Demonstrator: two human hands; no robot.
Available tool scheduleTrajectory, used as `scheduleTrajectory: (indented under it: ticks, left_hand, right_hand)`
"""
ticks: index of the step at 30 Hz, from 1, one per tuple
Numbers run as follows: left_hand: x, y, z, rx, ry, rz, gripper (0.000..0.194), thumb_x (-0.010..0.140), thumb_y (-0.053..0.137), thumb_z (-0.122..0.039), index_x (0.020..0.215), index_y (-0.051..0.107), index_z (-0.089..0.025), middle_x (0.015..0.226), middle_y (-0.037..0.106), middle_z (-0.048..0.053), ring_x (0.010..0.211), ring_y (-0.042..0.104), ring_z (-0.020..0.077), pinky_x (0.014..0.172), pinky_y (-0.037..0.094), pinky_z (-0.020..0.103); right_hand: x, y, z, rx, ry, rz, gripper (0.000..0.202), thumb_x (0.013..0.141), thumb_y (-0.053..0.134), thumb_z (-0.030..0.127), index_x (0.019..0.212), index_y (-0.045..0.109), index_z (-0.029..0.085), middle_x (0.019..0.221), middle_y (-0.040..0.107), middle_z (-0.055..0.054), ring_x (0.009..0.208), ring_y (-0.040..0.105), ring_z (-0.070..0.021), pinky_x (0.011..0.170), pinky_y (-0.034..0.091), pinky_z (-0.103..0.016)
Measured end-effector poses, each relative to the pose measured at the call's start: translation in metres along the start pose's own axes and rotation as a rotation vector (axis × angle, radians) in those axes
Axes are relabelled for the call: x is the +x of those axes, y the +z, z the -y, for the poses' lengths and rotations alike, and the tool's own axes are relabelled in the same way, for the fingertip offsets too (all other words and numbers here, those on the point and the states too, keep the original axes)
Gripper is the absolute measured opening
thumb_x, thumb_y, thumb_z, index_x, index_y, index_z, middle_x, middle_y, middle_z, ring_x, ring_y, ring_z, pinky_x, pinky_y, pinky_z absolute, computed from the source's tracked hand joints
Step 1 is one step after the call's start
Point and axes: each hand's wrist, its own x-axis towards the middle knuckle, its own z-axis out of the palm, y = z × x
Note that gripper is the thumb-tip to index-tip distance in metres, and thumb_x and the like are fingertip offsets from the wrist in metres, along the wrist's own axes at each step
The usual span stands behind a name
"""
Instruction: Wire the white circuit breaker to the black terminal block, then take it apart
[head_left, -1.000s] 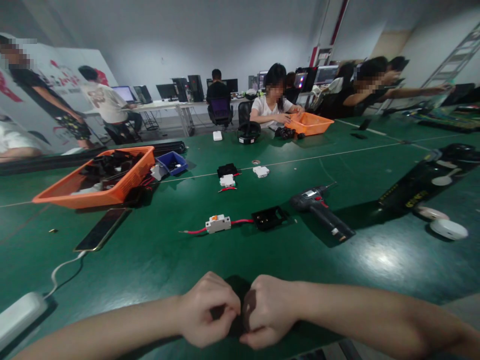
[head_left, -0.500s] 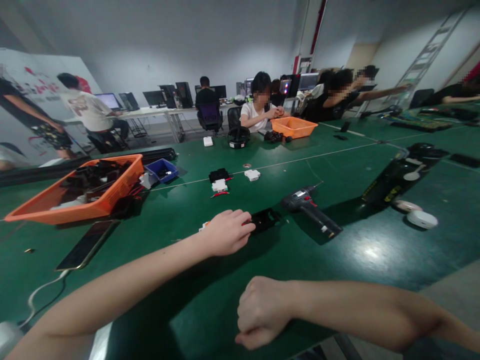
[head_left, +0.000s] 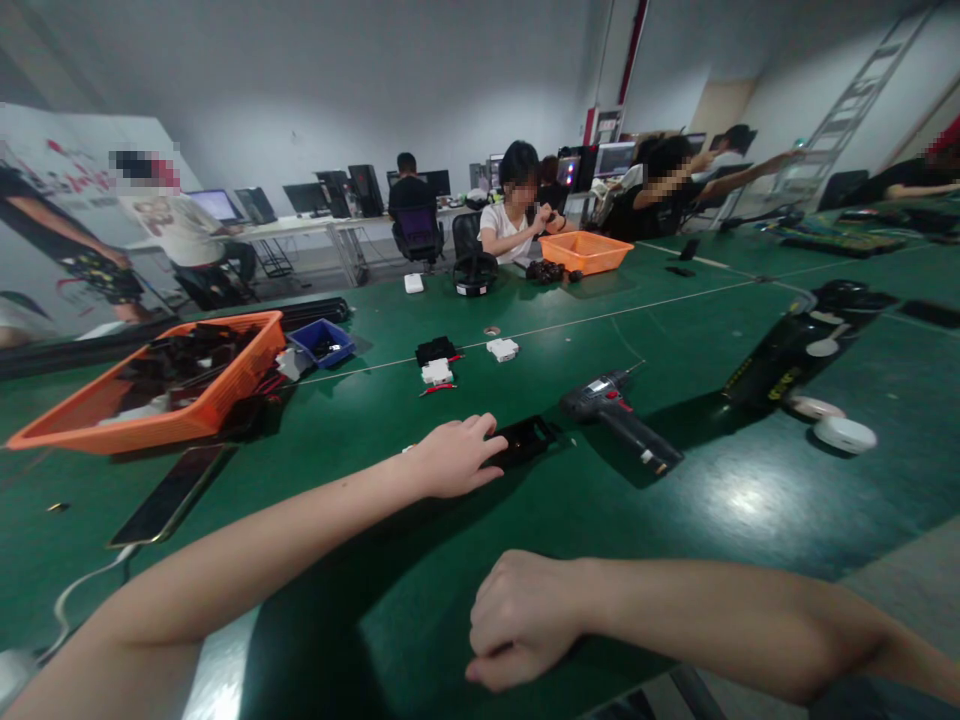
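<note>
My left hand (head_left: 459, 457) reaches over the table, its fingers spread a little at the left end of a black part (head_left: 529, 438). Part of that black piece lies hidden under the fingers. Near the front edge, my right hand (head_left: 517, 620) is closed with the wrist bent; whatever it may hold is hidden. A power screwdriver (head_left: 622, 420) lies to the right of the black part. Beyond my left hand are a white module (head_left: 437, 371), a black module (head_left: 436, 350), a short red piece (head_left: 438, 389) and another white module (head_left: 502, 349).
On the left are an orange basket (head_left: 142, 430) of dark parts, a blue bin (head_left: 322, 343) and a phone (head_left: 172, 495) with a cable. A black bottle (head_left: 780, 360) and white round lid (head_left: 845, 436) stand right. People sit across the green table (head_left: 675, 530).
The fingers of my left hand have loosened and spread at the black part. My right hand has barely moved.
</note>
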Motion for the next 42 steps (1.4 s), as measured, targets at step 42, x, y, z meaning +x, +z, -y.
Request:
scheduleTrajectory:
  ticks: [42]
  left_hand:
    - [0.004,0.041,0.001,0.321,0.007,0.029,0.043,0.095,0.036,-0.009,0.137,0.041,-0.019,0.099,0.062,0.012,0.065,0.068,0.0195,0.051,0.046,0.027]
  right_hand:
    - [0.002,-0.006,0.001,-0.019,0.044,0.11,0.037,0.091,0.06,0.038,0.058,0.058,0.02,0.06,0.067,0.005,0.058,0.06,-0.0083,0.045,0.028,-0.024]
